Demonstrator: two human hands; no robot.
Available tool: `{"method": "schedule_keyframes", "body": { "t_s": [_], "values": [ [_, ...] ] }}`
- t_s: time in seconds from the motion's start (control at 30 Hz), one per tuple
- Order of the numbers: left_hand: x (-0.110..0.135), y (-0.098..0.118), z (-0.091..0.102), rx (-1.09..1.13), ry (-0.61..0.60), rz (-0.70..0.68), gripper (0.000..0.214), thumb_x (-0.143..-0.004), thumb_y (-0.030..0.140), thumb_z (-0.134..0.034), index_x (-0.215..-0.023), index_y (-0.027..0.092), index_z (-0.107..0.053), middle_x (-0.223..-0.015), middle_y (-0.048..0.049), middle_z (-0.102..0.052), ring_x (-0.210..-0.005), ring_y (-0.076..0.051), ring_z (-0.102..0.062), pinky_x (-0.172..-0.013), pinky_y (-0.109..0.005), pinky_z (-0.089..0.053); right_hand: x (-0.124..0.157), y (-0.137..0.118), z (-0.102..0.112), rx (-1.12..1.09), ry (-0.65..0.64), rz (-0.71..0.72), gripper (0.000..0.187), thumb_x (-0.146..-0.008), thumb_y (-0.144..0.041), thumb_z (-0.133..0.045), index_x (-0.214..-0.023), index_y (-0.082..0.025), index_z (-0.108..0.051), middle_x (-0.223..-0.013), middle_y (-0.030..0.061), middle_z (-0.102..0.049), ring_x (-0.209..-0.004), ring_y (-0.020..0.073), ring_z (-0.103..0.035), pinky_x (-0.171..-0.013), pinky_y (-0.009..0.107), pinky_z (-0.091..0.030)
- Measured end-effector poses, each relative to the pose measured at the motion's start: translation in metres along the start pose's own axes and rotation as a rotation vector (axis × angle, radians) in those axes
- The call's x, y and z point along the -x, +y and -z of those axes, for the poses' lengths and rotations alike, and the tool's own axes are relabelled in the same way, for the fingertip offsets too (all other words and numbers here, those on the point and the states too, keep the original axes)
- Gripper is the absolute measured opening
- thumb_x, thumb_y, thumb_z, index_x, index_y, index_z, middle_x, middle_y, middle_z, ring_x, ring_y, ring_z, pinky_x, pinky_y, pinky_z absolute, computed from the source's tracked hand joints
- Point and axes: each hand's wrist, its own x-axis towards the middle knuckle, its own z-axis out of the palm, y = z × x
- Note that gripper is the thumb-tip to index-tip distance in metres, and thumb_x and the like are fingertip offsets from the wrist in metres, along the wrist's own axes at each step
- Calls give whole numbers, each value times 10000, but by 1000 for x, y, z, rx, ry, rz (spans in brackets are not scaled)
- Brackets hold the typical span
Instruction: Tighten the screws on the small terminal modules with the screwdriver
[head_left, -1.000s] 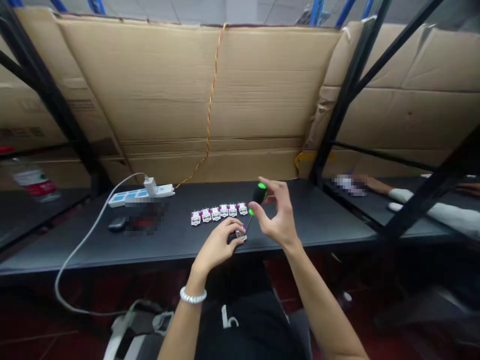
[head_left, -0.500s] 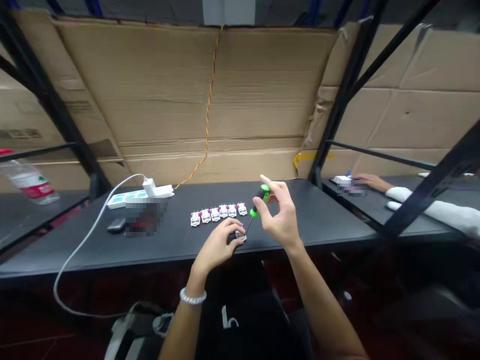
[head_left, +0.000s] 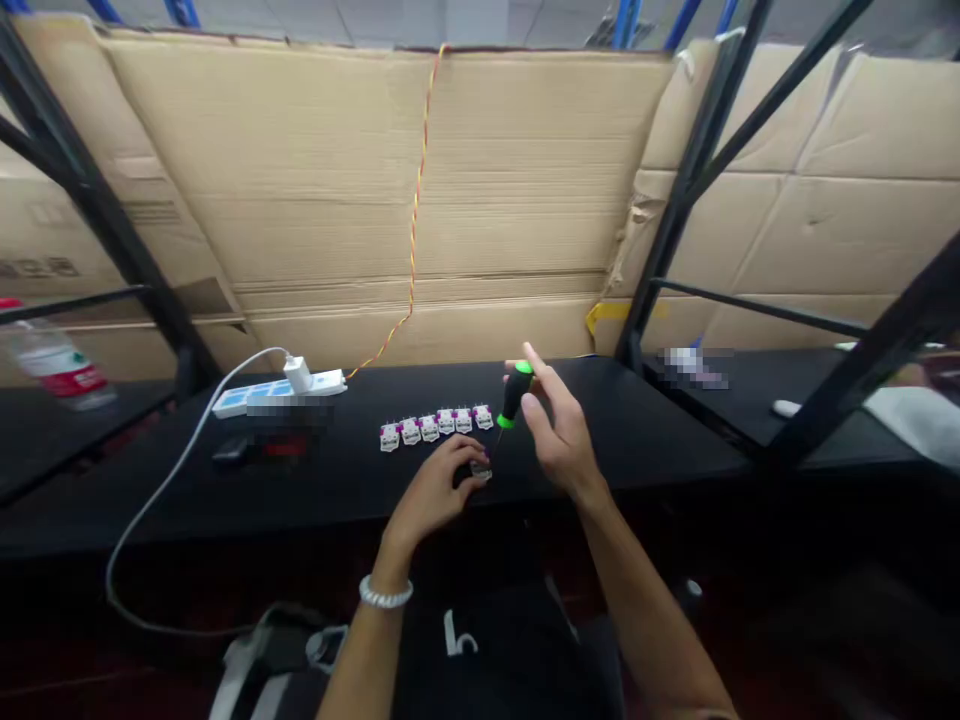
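A small white and purple part [head_left: 481, 470] lies on the black table, pinched between the thumb and fingers of my left hand [head_left: 439, 485], which hide some of it. A black and green screwdriver [head_left: 514, 397] stands slightly tilted, its shaft running down to that part; the tip is too small to make out. My right hand [head_left: 559, 425] is at the screwdriver's handle, with fingers behind its top and the thumb beside it. Beyond my hands, several similar white and purple parts [head_left: 429, 428] form a row.
At the left, a white power strip [head_left: 319, 383] holds a plug with a white cable [head_left: 176, 470]. A dark mouse-like object [head_left: 234, 452] and a blurred item lie nearby. Black frame posts [head_left: 667, 235] flank the table before a cardboard wall [head_left: 360, 180]. A bottle [head_left: 64, 365] stands far left.
My right hand's fingers have loosened and shifted about the screwdriver handle, which stands more upright. My left hand stays put. At the far right, another person's arm has drawn back.
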Motion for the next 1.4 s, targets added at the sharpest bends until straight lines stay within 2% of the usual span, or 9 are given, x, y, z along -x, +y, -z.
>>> {"method": "schedule_keyframes", "body": {
  "t_s": [0.17,0.33,0.4,0.53,0.73,0.93,1.1,1.3,1.4],
  "values": [
    [0,1,1,-5,-3,-2,126,-931,132,-706,-1018,217,-738,-1240,-87,-706,-1186,-263,-677,-1108,-436,-527,0,0,0,137,107,8,509,-994,-384,-691,-1488,-275,-639,-1153,95,-652,-919,239,-640,-831,424,-610],
    [0,1,0,-9,4,1,119,-927,133,-704,-998,223,-735,-1222,-80,-707,-1173,-264,-679,-1102,-438,-533,1,1,1,-29,23,-28,529,-1095,-318,-457,-1622,-290,-480,-1286,108,-691,-1098,267,-689,-991,483,-594],
    [0,1,0,-11,7,-4,120,-927,134,-704,-1001,223,-736,-1219,-80,-709,-1170,-264,-679,-1100,-437,-534,1,0,1,-16,33,-19,518,-1078,-343,-514,-1594,-299,-517,-1316,110,-679,-1135,277,-682,-980,478,-602],
    [0,0,0,-6,7,-15,119,-930,139,-701,-1012,217,-737,-1225,-86,-707,-1172,-260,-679,-1093,-433,-539,0,-2,1,164,133,9,501,-980,-353,-696,-1474,-288,-657,-1180,98,-616,-950,241,-639,-831,425,-618],
    [0,1,0,-22,7,-14,114,-932,139,-704,-1002,224,-734,-1220,-81,-710,-1171,-261,-681,-1099,-433,-537,0,-2,4,22,36,22,539,-1075,-293,-494,-1613,-275,-499,-1346,120,-679,-1209,281,-672,-1084,512,-565],
    [0,1,0,-20,3,-13,123,-929,130,-700,-1006,221,-734,-1223,-82,-706,-1171,-260,-681,-1087,-432,-542,-1,-3,1,154,114,14,544,-971,-361,-714,-1504,-282,-634,-1192,104,-627,-973,248,-650,-833,422,-634],
    [0,2,1,-19,-1,-8,120,-934,132,-700,-1005,223,-731,-1217,-81,-700,-1172,-260,-677,-1096,-435,-534,0,0,2,20,23,33,562,-1072,-268,-488,-1633,-293,-479,-1367,121,-675,-1204,288,-670,-1067,515,-582],
    [0,1,0,-8,2,-10,128,-932,121,-700,-1008,220,-728,-1232,-76,-697,-1173,-253,-674,-1098,-424,-529,0,-3,1,127,111,32,538,-953,-321,-742,-1482,-295,-653,-1243,112,-583,-1089,269,-649,-876,435,-630],
    [0,1,0,-2,0,-8,128,-931,118,-705,-1008,218,-725,-1220,-76,-697,-1171,-252,-673,-1100,-422,-522,-1,-3,2,86,64,30,510,-1013,-270,-628,-1522,-313,-610,-1271,105,-616,-1132,264,-656,-982,466,-608]
  ]
}}
